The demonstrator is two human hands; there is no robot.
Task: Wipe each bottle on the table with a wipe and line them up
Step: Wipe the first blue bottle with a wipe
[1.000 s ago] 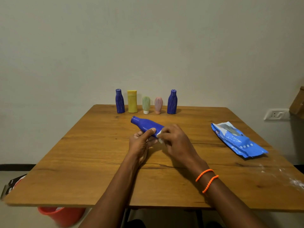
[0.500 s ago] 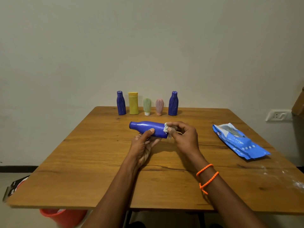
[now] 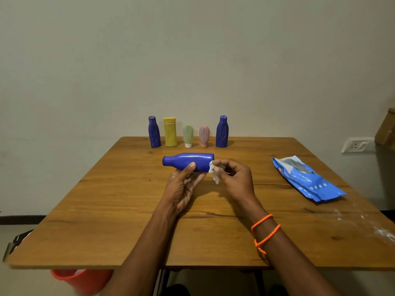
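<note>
Blue bottle (image 3: pixel 188 161) on its side in our hands, above the counter's (image 3: pixel 106 210) middle.
Our left hand (image 3: pixel 183 184) grips its body, fingers curled under and thumb on top; our right hand (image 3: pixel 233 178) pinches a white wipe (image 3: pixel 213 170) against its base. Five bottles stand in a row (image 3: pixel 188 133) along the counter's far edge; a blue wipe pack (image 3: pixel 307 180) lies near the right edge.

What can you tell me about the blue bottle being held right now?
The glossy blue plastic bottle has a rounded body that narrows to a short neck. It lies horizontal above the wooden table, neck pointing left, flat base to the right. The left hand grips it from below, thumb on its near side. The right hand pinches a crumpled white wipe against its base end. No label is visible.
</note>
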